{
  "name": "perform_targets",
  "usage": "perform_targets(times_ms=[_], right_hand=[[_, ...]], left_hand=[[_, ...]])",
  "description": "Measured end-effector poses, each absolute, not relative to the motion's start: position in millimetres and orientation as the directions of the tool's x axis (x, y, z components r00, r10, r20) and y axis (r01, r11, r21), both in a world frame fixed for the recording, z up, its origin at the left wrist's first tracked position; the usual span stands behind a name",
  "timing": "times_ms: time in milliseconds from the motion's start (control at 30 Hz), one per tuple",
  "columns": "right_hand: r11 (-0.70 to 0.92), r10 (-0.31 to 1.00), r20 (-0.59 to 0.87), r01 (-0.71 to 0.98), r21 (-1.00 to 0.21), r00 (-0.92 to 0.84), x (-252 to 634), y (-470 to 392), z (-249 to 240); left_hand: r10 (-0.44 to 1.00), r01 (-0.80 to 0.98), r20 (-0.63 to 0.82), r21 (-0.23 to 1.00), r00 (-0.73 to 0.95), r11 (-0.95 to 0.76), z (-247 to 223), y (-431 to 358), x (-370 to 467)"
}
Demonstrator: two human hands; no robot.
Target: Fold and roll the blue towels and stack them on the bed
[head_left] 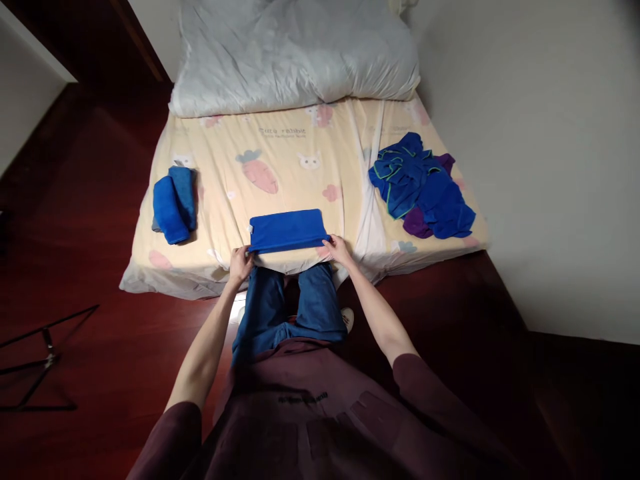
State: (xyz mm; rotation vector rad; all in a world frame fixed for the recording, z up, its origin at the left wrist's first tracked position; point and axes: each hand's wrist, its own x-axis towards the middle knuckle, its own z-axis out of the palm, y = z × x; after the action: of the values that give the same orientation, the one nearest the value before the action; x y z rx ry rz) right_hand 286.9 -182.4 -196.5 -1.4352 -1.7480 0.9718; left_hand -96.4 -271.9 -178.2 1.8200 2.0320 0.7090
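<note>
The folded blue cloth (288,231) lies at the near edge of the bed (215,193). With narrow grip, the left hand (241,265) holds its near left corner, the right hand (339,249) its near right.

We are in a home's bedroom: a bedsheet (300,187) printed with rabbits and carrots spreads beyond our left hand (241,265) and right hand (339,251), a puffy quilt (300,60) lies farther off, and dark red flooring (100,253) shows leftward.
</note>
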Motion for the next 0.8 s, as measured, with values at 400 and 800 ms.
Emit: perform_targets(times_ms=[400, 800], right_hand=[[0.110, 0.992, 0.058, 0.529, -0.841, -0.115, 282.8, -178.2, -202.1], [0.125, 0.991, 0.085, 0.520, -0.845, -0.100, 282.3, -175.0, -211.5]], left_hand=[[0.962, 0.780, 0.049, 0.597, -0.268, 0.187, -191.8, -272.5, -90.4], [0.959, 0.773, -0.003, 0.591, -0.284, 0.230, -184.9, -277.1, -86.6]])
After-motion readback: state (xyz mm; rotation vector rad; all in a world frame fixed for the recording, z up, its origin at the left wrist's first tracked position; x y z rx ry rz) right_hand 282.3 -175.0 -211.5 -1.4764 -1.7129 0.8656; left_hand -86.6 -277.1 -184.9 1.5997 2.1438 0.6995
